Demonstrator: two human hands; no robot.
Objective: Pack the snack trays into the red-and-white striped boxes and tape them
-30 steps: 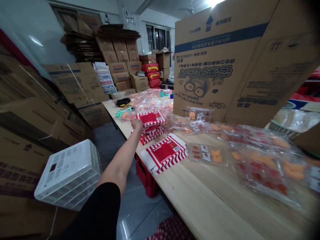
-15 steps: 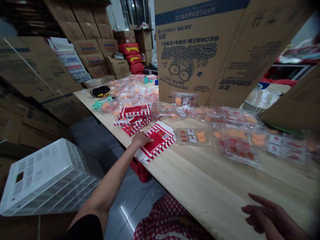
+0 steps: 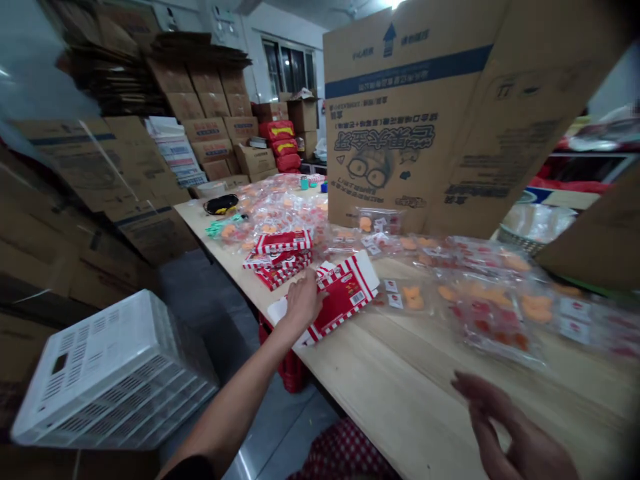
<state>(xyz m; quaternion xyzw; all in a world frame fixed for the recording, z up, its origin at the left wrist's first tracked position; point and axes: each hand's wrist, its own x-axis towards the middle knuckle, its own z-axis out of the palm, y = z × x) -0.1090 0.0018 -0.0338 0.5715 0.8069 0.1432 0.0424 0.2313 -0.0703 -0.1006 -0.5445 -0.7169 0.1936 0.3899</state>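
My left hand (image 3: pixel 304 300) is closed on the edge of a red carton with red-and-white striped sides (image 3: pixel 343 300), which is tilted up off the table with a white end flap at its far right. Just behind it lies a small stack of similar striped cartons (image 3: pixel 283 250). My right hand (image 3: pixel 510 427) hovers over the near right of the table, fingers and thumb apart, holding nothing. Close beyond the carton is a clear plastic tray (image 3: pixel 413 299) with orange and red pieces and white packets. More clear packs (image 3: pixel 493 320) lie farther right.
A big cardboard box (image 3: pixel 385 127) stands upright at the back of the wooden table (image 3: pixel 400 373). Sealed clear packs (image 3: pixel 280 210) heap toward the far end. A white plastic crate (image 3: pixel 110 373) and a red stool (image 3: pixel 293 373) are left of and under the table edge.
My left hand has lifted and tilted the carton, shifting it right. My right hand has moved slightly left, its thumb spread from the fingers. The view has tipped upward.
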